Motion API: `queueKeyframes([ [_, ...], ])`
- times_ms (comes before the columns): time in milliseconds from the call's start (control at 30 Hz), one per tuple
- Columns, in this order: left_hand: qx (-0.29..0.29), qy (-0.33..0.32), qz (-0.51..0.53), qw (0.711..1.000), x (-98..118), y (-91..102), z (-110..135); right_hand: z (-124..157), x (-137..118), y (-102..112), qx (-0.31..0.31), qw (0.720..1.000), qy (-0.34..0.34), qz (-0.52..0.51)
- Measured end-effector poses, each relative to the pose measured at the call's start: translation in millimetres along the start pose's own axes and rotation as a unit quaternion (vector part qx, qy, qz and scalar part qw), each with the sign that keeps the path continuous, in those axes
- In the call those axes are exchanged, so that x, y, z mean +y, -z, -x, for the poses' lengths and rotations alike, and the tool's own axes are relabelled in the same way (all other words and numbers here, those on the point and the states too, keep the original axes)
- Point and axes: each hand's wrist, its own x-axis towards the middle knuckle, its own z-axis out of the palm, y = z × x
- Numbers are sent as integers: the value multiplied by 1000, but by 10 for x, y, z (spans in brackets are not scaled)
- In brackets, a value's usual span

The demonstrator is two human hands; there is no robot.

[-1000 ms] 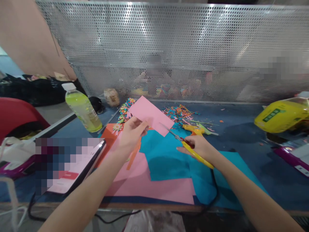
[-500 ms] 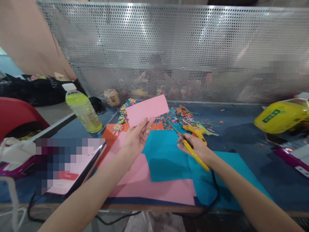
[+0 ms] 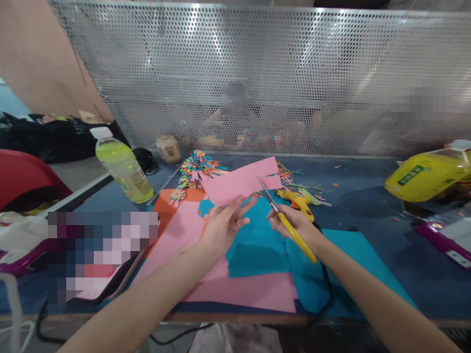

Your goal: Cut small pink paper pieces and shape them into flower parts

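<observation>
The fingers of the left hand (image 3: 225,224) pinch a pink paper piece (image 3: 233,184) by its lower edge, holding it raised above the tabletop (image 3: 362,196); it extends beyond the fingertips, its right end divided by a cut. The fingers of the right hand (image 3: 296,226) grip yellow-handled scissors (image 3: 294,236), with blades directed forward and leftward and tips overlapping the paper in this view; contact cannot be determined. A yellow glue gun (image 3: 300,198) lies just beyond the right-hand fingers. Blue paper (image 3: 259,247) lies below and between both sets of fingers, over a pink sheet (image 3: 253,292). Left of the left-hand fingers, a multicoloured paper rosette (image 3: 177,197) rests on orange paper (image 3: 161,207).
</observation>
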Motion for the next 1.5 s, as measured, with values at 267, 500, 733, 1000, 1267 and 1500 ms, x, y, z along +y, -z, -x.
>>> queueKeyframes([
  [267,4,38,-20,999,-39,19,22,-19,-2,16,11,999,-24,-34],
  [500,0,28,-14,1000,-28,11,10,-26,-15,31,24,999,-28,-38],
  [733,0,23,-8,1000,-23,13,4,-30,-1,20,29,997,-60,-48],
  [1000,23,6,-15,1000,-25,20,-14,5,3,23,24,992,-111,-53],
  [1267,52,-106,-111,987,229,169,-243,-37,72,69,44,998,-35,3],
  [1500,111,-123,-660,732,513,532,-542,-99,59,129,99,993,-65,-21],
])
